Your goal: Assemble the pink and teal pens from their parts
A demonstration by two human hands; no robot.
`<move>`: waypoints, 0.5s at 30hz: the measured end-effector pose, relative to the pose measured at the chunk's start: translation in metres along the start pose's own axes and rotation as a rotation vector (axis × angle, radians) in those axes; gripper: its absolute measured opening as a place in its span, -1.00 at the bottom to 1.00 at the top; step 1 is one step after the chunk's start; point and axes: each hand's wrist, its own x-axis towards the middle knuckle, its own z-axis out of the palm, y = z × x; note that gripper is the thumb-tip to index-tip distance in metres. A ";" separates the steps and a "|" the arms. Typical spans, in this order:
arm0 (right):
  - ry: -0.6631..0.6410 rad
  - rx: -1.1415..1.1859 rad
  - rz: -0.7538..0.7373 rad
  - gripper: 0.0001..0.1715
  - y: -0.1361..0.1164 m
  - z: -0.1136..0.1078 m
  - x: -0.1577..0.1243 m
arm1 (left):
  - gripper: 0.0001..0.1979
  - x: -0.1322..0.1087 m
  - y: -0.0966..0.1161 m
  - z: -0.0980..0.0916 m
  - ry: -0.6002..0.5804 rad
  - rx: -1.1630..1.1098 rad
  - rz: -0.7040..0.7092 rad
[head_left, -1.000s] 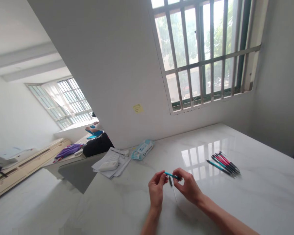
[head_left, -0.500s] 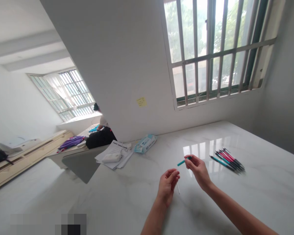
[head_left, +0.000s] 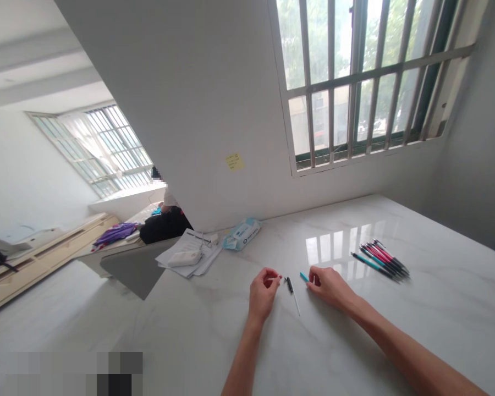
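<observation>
My left hand [head_left: 264,291] is just left of a black pen part [head_left: 289,285], its thumb and forefinger pinched on something small that I cannot make out. The black part lies on the white marbled table, with a thin white refill [head_left: 297,304] stretching toward me from it. On the other side, my right hand [head_left: 326,285] rests low over the table, fingers closed at the near end of a teal pen barrel [head_left: 304,277]. Farther right lies a bunch of several pens [head_left: 383,259], teal, red and black.
A wipes packet [head_left: 242,234] and papers [head_left: 190,253] with a white object on them lie at the table's back left. Behind is a wall with a yellow note [head_left: 235,161]. A person sits far left, beyond a black bag [head_left: 165,224].
My hands have moved apart. The black part and white refill now lie on the table between them. My right hand has lowered the teal barrel, now pointing another way. The view has shifted slightly.
</observation>
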 end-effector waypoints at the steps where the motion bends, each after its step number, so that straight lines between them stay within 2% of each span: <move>1: -0.004 -0.007 -0.006 -0.91 -0.001 -0.001 -0.001 | -0.79 -0.001 0.001 0.000 0.009 0.048 0.024; 7: -0.004 0.135 -0.025 -0.79 -0.005 -0.002 -0.002 | -0.72 -0.004 0.010 0.000 0.002 0.305 0.052; 15: -0.027 0.232 -0.097 -0.75 -0.017 0.011 -0.007 | -0.77 -0.004 0.008 -0.004 -0.074 0.304 0.022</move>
